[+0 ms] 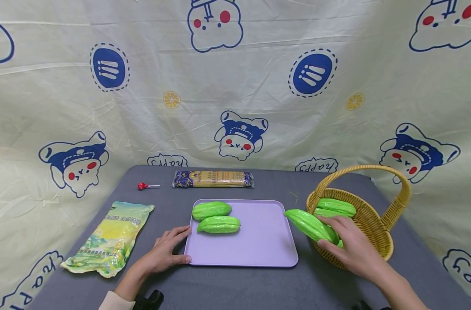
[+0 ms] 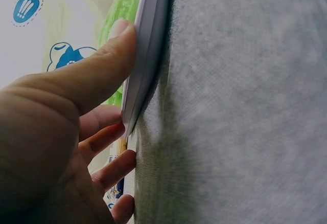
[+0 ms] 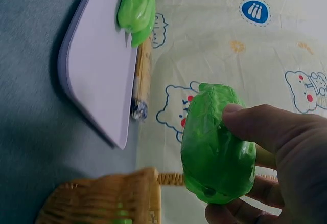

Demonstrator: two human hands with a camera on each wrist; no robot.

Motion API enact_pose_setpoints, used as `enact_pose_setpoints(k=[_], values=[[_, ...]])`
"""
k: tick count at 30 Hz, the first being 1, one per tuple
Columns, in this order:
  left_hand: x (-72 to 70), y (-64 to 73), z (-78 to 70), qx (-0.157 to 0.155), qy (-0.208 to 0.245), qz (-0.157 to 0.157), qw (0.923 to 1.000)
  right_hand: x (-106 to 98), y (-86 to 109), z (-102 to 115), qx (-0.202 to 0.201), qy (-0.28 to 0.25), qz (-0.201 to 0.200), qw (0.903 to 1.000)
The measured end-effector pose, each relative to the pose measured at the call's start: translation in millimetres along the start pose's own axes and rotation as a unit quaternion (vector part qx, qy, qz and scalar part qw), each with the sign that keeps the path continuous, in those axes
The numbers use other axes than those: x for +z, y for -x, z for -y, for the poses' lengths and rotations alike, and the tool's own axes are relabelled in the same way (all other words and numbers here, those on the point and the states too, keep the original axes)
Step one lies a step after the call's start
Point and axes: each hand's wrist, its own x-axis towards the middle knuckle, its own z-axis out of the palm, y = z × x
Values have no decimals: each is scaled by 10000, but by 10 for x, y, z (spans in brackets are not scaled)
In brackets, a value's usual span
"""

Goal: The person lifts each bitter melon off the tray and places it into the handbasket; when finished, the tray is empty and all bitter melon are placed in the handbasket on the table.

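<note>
My right hand grips a bright green, ridged bitter melon over the left rim of a wicker basket. In the right wrist view the thumb presses one side of that bitter melon and the fingers curl round the other. More bitter melons lie inside the basket, partly hidden by the hand. A light purple tray carries two bitter melons at its back left. At the tray's left edge rests my left hand, thumb and fingertips touching the rim with the fingers spread.
Behind the tray lies a packet of noodles, with a red lollipop to its left. A yellow-green bag lies on the grey table left of the tray. The basket's tall handle arches over it. A printed cloth hangs behind.
</note>
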Motion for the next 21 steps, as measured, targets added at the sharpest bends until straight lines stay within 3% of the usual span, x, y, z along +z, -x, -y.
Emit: enact_pose_setpoints(k=[8,16,21], values=[[12,1,13,12,-20,-13,10000,-110,127,-130,355,162,129,9992],[11,2,-18,-114,-49,-30,9999,-204,210,-295,815,-147,423,9957],[8,4,-33,-143,-53,-32,9999,-229,242,-389,1005,-60,416,9940]])
